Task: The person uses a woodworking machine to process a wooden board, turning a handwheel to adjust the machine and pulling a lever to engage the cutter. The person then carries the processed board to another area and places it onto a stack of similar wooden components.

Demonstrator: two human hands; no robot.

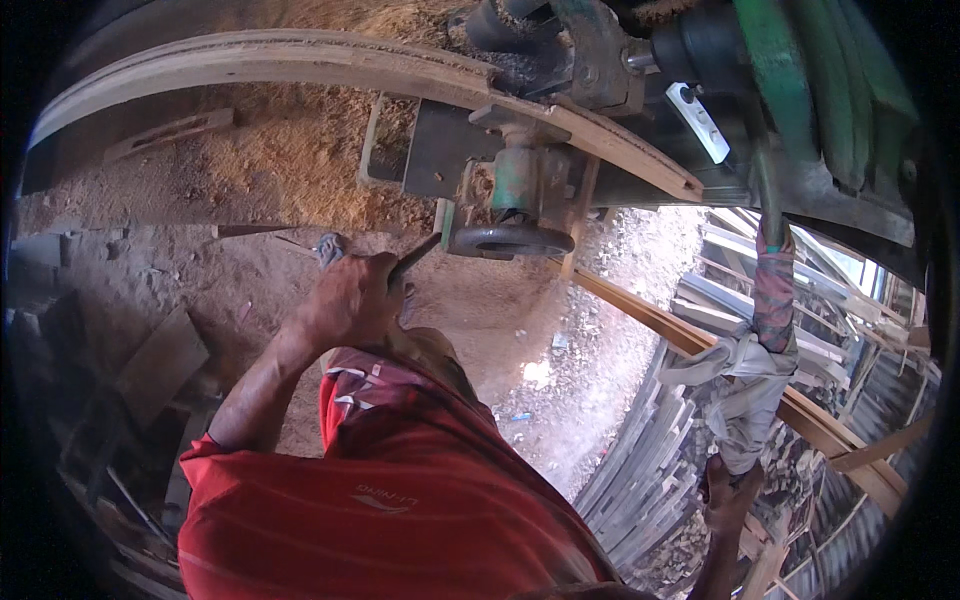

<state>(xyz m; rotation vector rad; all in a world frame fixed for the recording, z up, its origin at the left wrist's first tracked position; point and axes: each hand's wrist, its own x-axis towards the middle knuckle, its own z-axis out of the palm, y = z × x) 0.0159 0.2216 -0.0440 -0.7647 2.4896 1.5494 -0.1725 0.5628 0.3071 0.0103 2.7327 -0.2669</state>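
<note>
Nearest my camera is the red shirt [400, 480]. Beyond it, at lower right, I have the right hand [732, 492] closed on the lower end of a lever [773, 300] bound in patterned fabric and grey cloth [745, 395]. Toward the left, I have the left hand [350, 300] clamped on a dark handle [415, 258], just beside the handwheel [510, 240] of a green machine [790, 80]. Above the handwheel, a long timber [270, 58] runs across the machine, a metal clamp head [517, 122] at its near side; to the right I note a white switch strip [697, 122]. Lower down, a grooved brown beam [640, 315] passes behind the lever. Farthest, pale shavings [600, 330] cover the ground beside stacked wooden strips [640, 440].
</note>
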